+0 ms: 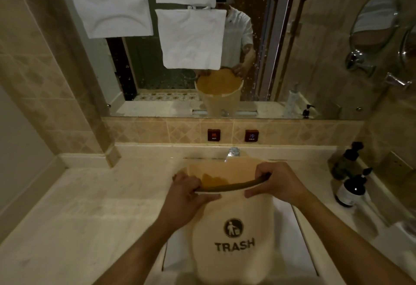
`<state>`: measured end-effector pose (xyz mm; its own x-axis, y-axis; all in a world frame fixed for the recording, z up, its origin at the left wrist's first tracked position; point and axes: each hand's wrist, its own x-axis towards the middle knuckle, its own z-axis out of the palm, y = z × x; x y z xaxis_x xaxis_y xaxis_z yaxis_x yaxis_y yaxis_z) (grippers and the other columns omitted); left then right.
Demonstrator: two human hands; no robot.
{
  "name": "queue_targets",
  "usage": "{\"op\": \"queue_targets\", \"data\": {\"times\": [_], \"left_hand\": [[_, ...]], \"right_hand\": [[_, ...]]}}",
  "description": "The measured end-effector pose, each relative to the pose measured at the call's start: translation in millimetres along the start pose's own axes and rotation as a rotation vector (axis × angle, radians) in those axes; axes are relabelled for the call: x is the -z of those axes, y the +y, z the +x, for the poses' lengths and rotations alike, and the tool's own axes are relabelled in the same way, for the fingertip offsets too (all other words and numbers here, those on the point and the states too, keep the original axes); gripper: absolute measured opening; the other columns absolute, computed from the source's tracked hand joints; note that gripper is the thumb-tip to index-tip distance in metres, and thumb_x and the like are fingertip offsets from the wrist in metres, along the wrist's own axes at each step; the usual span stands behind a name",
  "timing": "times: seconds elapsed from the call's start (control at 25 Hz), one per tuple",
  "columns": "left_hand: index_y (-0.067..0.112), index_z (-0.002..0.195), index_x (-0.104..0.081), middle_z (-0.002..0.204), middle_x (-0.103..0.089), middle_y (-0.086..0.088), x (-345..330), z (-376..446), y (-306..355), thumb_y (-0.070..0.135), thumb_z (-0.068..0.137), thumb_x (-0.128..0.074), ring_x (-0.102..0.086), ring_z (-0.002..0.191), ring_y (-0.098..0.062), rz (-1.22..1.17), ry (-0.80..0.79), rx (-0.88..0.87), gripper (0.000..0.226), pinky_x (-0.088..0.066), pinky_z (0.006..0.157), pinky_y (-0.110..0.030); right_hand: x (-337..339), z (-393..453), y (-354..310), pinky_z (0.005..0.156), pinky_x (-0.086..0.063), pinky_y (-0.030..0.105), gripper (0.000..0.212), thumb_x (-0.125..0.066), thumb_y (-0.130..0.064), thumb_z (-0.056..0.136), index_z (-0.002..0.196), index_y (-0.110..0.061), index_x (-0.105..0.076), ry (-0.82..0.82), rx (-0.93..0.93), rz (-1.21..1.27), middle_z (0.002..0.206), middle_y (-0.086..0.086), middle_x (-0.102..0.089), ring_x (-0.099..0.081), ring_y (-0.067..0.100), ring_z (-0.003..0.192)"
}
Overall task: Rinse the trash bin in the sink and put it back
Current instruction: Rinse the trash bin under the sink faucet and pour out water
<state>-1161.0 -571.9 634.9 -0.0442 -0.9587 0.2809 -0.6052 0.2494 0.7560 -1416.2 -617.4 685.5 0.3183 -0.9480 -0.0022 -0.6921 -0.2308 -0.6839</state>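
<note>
Two hands point(231, 192) gripping trash bin point(234, 235) over sink point(290, 260), marble counter point(94, 217)

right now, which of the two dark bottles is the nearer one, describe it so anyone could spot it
Start at the sink and look to the counter on its right, by the wall. Two dark pump bottles stand there; the nearer bottle is nearer the sink. Unlike the plain farther bottle, it has a pale label.

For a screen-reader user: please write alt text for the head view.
Both hands, left hand and right hand, grip the rim of a cream trash bin over the sink, below the faucet and mirror.
</note>
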Motion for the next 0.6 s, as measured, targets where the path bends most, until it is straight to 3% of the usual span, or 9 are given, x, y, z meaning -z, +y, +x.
{"op": "queue_targets", "data": {"times": [0.12, 0.2, 0.28, 0.4, 0.52, 0.6], "left_hand": [[0.017, 0.064, -0.060, 0.076, -0.057, 0.002, 6, 7, -5, 0.059, 0.060, -0.078, -0.047, 0.090, -0.007, 0.036, -0.001, -0.028, 0.046, -0.044, 0.074, -0.027], [0.026, 0.062, -0.062, 0.073, -0.056, 0.011, -1, -8, 0, 0.043, 0.065, -0.084, -0.050, 0.085, -0.004, -0.014, -0.010, 0.048, 0.028, -0.042, 0.072, -0.027], [0.037, 0.055, -0.057, 0.073, -0.053, 0.017, -4, -20, 0, 0.038, 0.065, -0.086, -0.051, 0.084, -0.006, -0.044, 0.034, 0.042, 0.030, -0.041, 0.072, -0.027], [0.041, 0.057, -0.045, 0.077, -0.052, 0.013, 12, -5, -8, 0.058, 0.056, -0.081, -0.047, 0.093, -0.008, 0.003, 0.071, -0.019, 0.039, -0.043, 0.077, -0.024], [0.040, 0.052, -0.054, 0.074, -0.051, 0.016, 7, -9, 1, 0.034, 0.065, -0.087, -0.050, 0.084, -0.008, -0.040, 0.041, 0.081, 0.036, -0.039, 0.072, -0.019], [0.046, 0.053, -0.059, 0.070, -0.051, 0.019, 0, -20, 7, 0.032, 0.069, -0.085, -0.050, 0.080, -0.003, -0.028, 0.052, 0.079, 0.034, -0.037, 0.069, -0.013]], "right_hand": [[-6, 1, 3, 0.058, -0.042, 0.022, 0.042, -0.094, -0.035, 0.048, 0.059, -0.019, -0.057, 0.021, 0.009, 0.025, 0.063, -0.004, -0.057, -0.049, 0.007, 0.059], [-4, 8, -1, 0.063, -0.047, 0.027, 0.043, -0.094, -0.036, 0.045, 0.060, -0.021, -0.057, 0.027, -0.015, -0.015, 0.068, -0.003, -0.061, -0.053, 0.009, 0.064], [-9, 8, -2, 0.062, -0.047, 0.025, 0.042, -0.095, -0.033, 0.044, 0.059, -0.021, -0.058, 0.007, -0.015, 0.026, 0.067, -0.004, -0.061, -0.052, 0.009, 0.064], [-18, 0, -5, 0.056, -0.040, 0.018, 0.043, -0.096, -0.026, 0.048, 0.056, -0.020, -0.054, -0.001, -0.005, 0.108, 0.060, -0.008, -0.054, -0.048, 0.008, 0.060], [-7, 11, -16, 0.060, -0.040, 0.021, 0.043, -0.095, -0.030, 0.047, 0.058, -0.022, -0.055, 0.029, -0.015, 0.027, 0.064, -0.010, -0.057, -0.050, 0.007, 0.064], [-6, 11, -17, 0.062, -0.041, 0.023, 0.040, -0.095, -0.029, 0.046, 0.062, -0.018, -0.060, 0.042, -0.043, 0.045, 0.069, -0.006, -0.060, -0.054, 0.010, 0.068]]}}
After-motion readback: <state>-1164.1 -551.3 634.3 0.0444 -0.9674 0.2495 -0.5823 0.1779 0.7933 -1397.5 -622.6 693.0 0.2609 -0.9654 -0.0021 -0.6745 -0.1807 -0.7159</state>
